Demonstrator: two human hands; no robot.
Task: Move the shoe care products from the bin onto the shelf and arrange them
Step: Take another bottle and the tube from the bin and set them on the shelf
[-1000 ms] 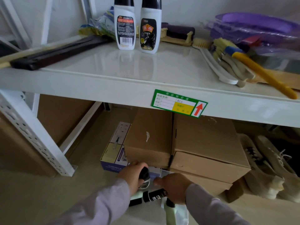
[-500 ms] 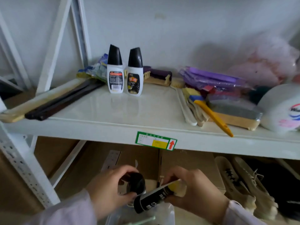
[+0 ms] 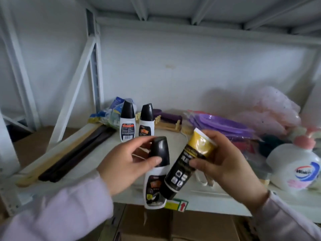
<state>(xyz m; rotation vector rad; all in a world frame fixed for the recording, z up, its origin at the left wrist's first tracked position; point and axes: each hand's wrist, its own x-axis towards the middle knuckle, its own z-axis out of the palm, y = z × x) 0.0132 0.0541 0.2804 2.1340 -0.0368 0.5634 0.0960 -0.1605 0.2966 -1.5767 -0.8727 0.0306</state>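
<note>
My left hand (image 3: 125, 168) grips a white shoe polish bottle (image 3: 154, 188) by its black cap, holding it upright above the front of the white shelf (image 3: 83, 164). My right hand (image 3: 225, 167) holds a black tube with a gold end (image 3: 187, 162), tilted, close beside that bottle. Two matching white bottles with black caps (image 3: 127, 124) (image 3: 146, 123) stand side by side at the back of the shelf, beyond my hands. The bin is out of view.
Dark and pale wooden shoehorns (image 3: 69, 153) lie along the shelf's left. Brushes (image 3: 166, 122), purple plastic packs (image 3: 222, 124) and a white pump bottle (image 3: 297, 169) crowd the right. A white diagonal brace (image 3: 76, 94) rises at the left. Cardboard boxes (image 3: 156, 226) sit below.
Both hands rose from below the shelf to above its front edge, carrying the bottle and the tube. The view tilted up with them.
</note>
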